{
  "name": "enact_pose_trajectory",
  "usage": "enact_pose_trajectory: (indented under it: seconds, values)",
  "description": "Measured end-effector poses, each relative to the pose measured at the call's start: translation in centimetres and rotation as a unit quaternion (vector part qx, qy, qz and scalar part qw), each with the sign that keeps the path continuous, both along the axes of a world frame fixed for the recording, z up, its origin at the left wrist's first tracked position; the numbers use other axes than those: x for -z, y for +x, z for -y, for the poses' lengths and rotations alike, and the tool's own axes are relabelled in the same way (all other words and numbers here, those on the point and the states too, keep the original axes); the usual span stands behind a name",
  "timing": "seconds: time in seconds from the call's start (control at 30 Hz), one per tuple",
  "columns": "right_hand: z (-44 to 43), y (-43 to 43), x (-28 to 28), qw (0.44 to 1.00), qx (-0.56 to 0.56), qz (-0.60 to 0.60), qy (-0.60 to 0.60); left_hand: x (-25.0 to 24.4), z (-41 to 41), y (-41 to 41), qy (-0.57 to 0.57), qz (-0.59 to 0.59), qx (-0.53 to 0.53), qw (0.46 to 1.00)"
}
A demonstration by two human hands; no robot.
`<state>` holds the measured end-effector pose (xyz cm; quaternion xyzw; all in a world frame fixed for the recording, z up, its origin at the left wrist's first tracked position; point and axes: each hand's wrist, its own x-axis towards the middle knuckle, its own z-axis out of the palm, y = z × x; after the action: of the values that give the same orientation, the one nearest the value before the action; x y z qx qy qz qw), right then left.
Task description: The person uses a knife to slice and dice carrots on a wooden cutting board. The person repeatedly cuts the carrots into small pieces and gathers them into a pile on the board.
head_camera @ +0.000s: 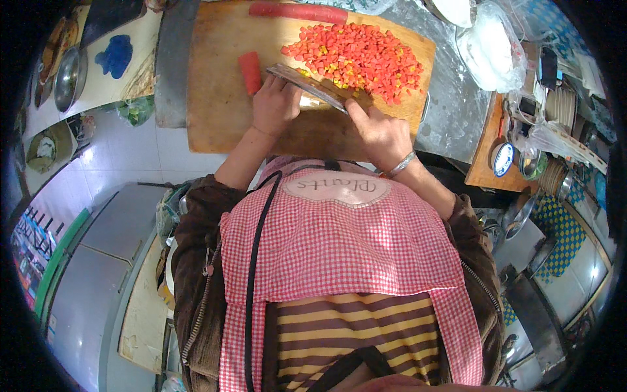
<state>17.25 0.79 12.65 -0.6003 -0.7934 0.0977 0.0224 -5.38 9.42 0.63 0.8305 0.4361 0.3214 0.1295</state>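
Note:
A wooden cutting board [220,108] lies in front of me. My right hand [384,132] holds a broad-bladed knife [313,88] at its near end, the blade running slantwise over the board. Against the blade's far end rest the fingers of my left hand [278,105]; whether they hold anything beneath is hidden. Just left of those fingers lies a short piece of red carrot [250,72]. Beyond the knife spreads a pile of diced red carrot [362,59] with some yellow bits. A long piece of carrot [298,12] lies along the board's far edge.
A metal bowl [70,81] and a blue cloth-like item [115,55] are on the left counter. At the right stand a plastic bag of white contents [492,46] and a blue-and-white bowl [502,159]. The grey worktop [453,132] surrounds the board.

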Motion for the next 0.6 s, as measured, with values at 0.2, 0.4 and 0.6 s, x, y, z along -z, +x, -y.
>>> enact_pose_trajectory:
  seconds: [0.2, 0.4, 0.6]
  values:
    - [-1.6, -0.2, 3.3, 0.999, 0.013, -0.038, 0.001, -1.1, 0.0, 0.3, -0.025, -0.029, -0.002, 0.999]
    - [-0.2, -0.3, 2.9, 0.998, 0.026, -0.042, -0.025, -0.6, 0.5, 0.4, -0.035, 0.002, -0.023, 0.999]
    - [-1.6, 0.1, 1.9, 0.997, 0.03, -0.058, -0.028, -1.1, 0.3, 0.2, -0.036, -0.016, -0.011, 0.999]
